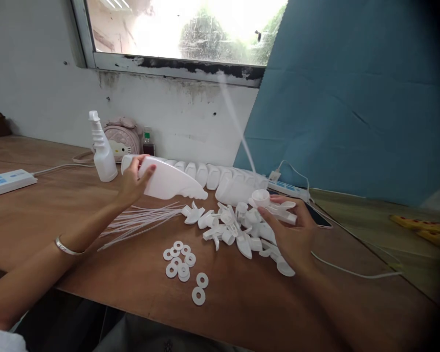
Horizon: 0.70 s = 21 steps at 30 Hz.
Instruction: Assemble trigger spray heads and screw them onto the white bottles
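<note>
In my left hand (137, 178) is a white plastic bottle (168, 180), tipped on its side with its ribbed neck pointing right. My right hand (295, 230) is closed around a white trigger spray head (275, 208); its round collar faces up, and a long thin tube (238, 122) rises from it, blurred, towards the window. Between the hands lies a pile of loose trigger spray heads (229, 227). Thin white tubes (143, 220) lie below my left hand. Several white ring washers (183, 270) are scattered nearer the table's front edge.
A row of white bottles (212, 177) lies along the wall. One bottle (104, 156) stands upright at left, beside a pink bag (122, 139) and a small dark bottle (148, 143). Power strips (9, 182) sit on both sides. A phone (320, 217) lies behind my right hand.
</note>
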Each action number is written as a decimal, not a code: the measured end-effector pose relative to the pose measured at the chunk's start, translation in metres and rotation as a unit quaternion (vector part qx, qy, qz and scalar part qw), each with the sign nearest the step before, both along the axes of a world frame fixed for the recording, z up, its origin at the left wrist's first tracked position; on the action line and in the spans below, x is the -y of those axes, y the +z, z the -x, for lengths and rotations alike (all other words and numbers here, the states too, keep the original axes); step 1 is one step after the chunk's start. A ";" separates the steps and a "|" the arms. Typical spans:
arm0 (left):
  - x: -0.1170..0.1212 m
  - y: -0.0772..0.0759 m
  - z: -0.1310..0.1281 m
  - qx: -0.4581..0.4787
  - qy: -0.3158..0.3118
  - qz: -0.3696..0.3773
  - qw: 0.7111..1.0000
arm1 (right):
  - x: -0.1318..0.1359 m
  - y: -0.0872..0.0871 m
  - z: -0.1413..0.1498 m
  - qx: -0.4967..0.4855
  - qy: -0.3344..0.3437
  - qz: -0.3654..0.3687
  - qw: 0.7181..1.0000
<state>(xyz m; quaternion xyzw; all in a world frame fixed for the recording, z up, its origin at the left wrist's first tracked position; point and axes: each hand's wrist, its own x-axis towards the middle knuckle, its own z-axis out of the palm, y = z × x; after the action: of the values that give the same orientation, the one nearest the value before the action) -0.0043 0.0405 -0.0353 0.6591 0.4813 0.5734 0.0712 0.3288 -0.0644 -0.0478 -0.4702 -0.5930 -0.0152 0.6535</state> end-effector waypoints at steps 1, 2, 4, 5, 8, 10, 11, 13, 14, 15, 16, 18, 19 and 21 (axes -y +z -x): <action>-0.001 0.002 0.007 0.040 0.017 0.001 0.999 | -0.003 0.001 -0.004 0.027 -0.009 -0.008 1.000; -0.004 0.003 0.014 0.081 0.033 0.005 0.996 | -0.005 0.002 -0.007 0.054 -0.017 -0.020 0.998; -0.014 0.000 0.027 0.163 0.055 0.029 0.985 | -0.011 0.002 -0.013 0.098 -0.035 -0.052 0.993; -0.021 -0.003 0.034 0.202 0.061 0.047 0.976 | -0.013 0.001 -0.016 0.116 -0.046 -0.066 0.990; -0.039 -0.012 0.049 0.305 0.077 0.093 0.945 | -0.020 -0.005 -0.023 0.157 -0.077 -0.084 0.981; -0.046 -0.016 0.054 0.353 0.085 0.108 0.925 | -0.024 -0.008 -0.027 0.170 -0.090 -0.083 0.978; -0.047 -0.017 0.055 0.371 0.085 0.112 0.918 | -0.025 -0.010 -0.028 0.173 -0.096 -0.082 0.977; -0.047 -0.017 0.055 0.394 0.079 0.117 0.908 | -0.026 -0.011 -0.030 0.176 -0.105 -0.079 0.976; -0.046 -0.016 0.054 0.401 0.073 0.118 0.905 | -0.027 -0.012 -0.030 0.178 -0.107 -0.078 0.975; -0.044 -0.015 0.053 0.406 0.065 0.120 0.903 | -0.027 -0.012 -0.030 0.179 -0.108 -0.076 0.975; -0.042 -0.014 0.052 0.410 0.056 0.124 0.902 | -0.027 -0.012 -0.030 0.179 -0.106 -0.074 0.975; -0.038 -0.014 0.049 0.411 0.032 0.134 0.901 | -0.026 -0.012 -0.030 0.179 -0.100 -0.069 0.976; -0.036 -0.014 0.048 0.409 0.020 0.140 0.901 | -0.026 -0.013 -0.029 0.180 -0.096 -0.067 0.977; -0.034 -0.014 0.046 0.403 0.001 0.151 0.902 | -0.025 -0.013 -0.028 0.183 -0.090 -0.061 0.977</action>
<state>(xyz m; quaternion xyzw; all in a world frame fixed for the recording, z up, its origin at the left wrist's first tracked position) -0.0507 0.0743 -0.0495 0.3521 0.4931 0.7107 0.3575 0.3563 -0.0397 -0.0609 -0.4700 -0.6555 -0.1962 0.5576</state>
